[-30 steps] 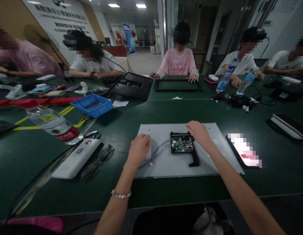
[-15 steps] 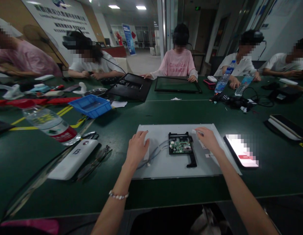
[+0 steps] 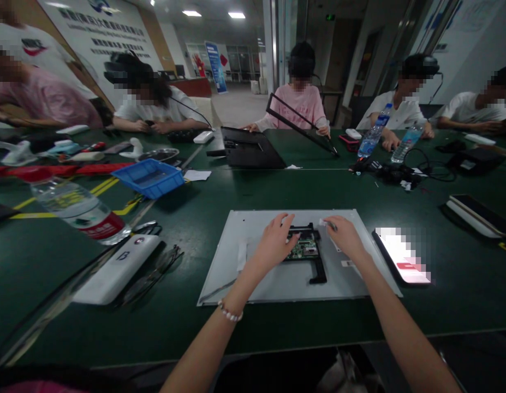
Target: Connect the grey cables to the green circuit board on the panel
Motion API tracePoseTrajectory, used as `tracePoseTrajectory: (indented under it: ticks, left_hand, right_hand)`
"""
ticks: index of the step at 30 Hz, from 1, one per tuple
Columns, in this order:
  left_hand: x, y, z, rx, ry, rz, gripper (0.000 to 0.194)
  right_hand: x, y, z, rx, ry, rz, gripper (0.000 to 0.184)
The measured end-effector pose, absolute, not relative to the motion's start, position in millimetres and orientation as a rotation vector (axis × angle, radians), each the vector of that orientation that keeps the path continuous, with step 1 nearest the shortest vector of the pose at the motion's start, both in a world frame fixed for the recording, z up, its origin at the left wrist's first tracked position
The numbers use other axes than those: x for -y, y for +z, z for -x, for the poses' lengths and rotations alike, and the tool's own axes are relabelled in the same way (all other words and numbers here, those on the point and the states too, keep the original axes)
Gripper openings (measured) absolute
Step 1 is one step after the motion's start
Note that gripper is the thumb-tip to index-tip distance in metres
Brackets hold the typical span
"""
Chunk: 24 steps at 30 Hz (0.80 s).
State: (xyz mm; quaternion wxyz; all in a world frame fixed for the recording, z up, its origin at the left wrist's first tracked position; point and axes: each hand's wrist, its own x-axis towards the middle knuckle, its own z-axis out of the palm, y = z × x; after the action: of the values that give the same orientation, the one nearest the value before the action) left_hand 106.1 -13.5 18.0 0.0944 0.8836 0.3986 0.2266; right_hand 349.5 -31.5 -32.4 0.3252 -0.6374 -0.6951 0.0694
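A grey metal panel [image 3: 273, 278] lies flat on the green table in front of me. A green circuit board [image 3: 307, 250] in a black bracket [image 3: 317, 268] sits on its middle. My left hand [image 3: 274, 241] lies over the board's left side, fingers stretched out onto it and covering the wires there. My right hand [image 3: 346, 238] rests just right of the board. Its fingertips pinch a small white piece [image 3: 323, 222] at the board's far right corner. A strip of white tape [image 3: 241, 256] is stuck to the panel left of my left hand.
A lit phone [image 3: 402, 256] lies right of the panel. To the left are a white power bank [image 3: 117, 270], glasses [image 3: 154, 273], a lying water bottle [image 3: 78, 210] and a blue tray [image 3: 148, 177]. Across the table, people work; one tilts up a black frame [image 3: 302, 128] beside a black cover [image 3: 248, 148].
My left hand moved right from the taped wires onto the circuit board. My right hand stayed by the board's right corner. The person opposite tilted the black frame up.
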Motion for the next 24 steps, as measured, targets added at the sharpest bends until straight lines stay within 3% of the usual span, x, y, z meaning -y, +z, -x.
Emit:
tracePoseTrajectory:
  ticks: [10,24]
  left_hand:
    - [23,3,-107,-1.079,0.510,-2.713,0.065]
    - [26,-5,-113,-1.321,0.412,-2.718,0.061]
  right_hand:
    - [31,-32,-344,1.962,0.101,1.749,0.028]
    - [28,-32,-341,1.987,0.051,1.809,0.022]
